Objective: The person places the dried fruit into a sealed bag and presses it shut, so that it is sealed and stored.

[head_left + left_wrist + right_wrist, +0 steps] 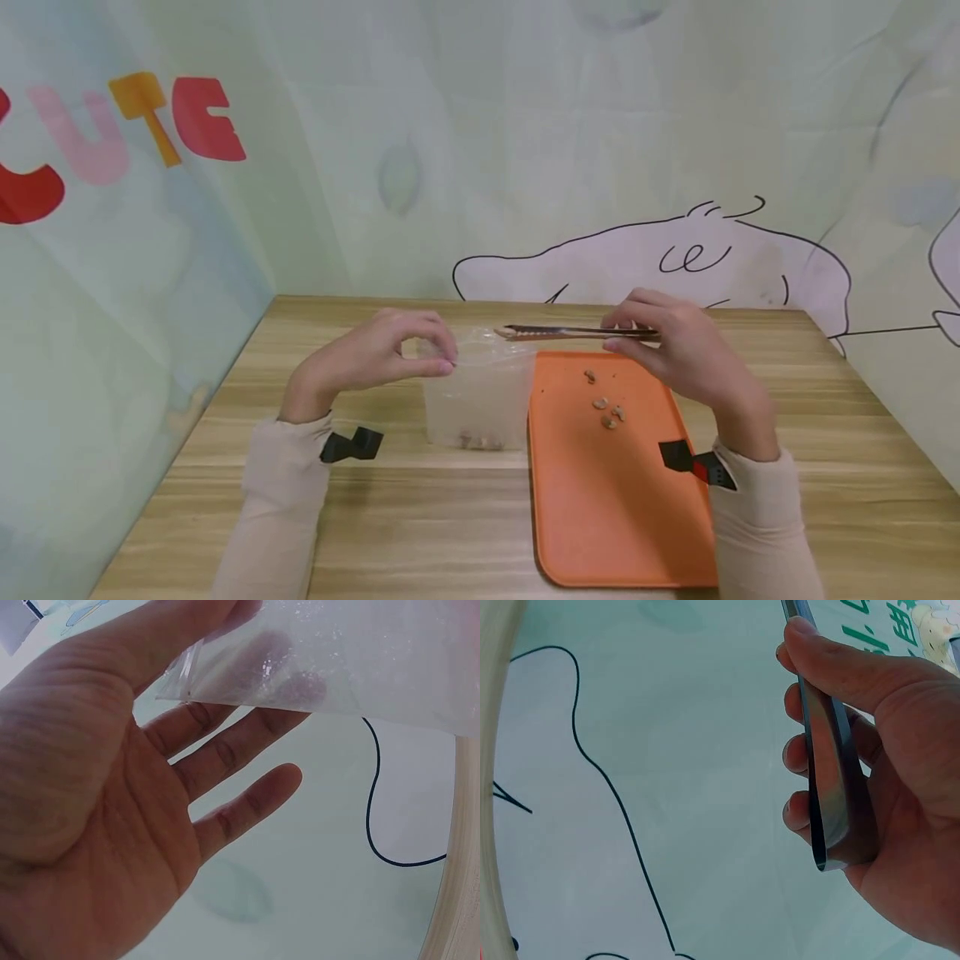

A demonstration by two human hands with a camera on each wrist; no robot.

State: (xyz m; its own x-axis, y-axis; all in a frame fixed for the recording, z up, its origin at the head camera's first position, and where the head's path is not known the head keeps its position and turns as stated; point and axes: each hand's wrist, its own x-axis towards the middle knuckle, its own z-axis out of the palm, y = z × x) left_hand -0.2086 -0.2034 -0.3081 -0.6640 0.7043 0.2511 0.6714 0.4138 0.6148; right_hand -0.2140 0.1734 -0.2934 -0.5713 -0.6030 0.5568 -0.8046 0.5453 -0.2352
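The left grip (375,354) pinches one clear bag (476,396) near its top; the bag, below and right of it, holds bits (482,441) too blurred to count. The right grip (682,350) clasps one pair of tongs (831,772) pointing left; below it, one orange tray (592,508) bears four brown pieces (601,403).

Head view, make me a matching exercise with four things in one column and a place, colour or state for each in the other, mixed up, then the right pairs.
Column one:
1. tray
2. tongs
3. plastic bag
4. four small pieces

Column two:
A. held near its top by the left hand
B. lying loose on the orange surface
C. gripped in the right hand
D. flat and orange

Pairs: 1-D, 2-C, 3-A, 4-B
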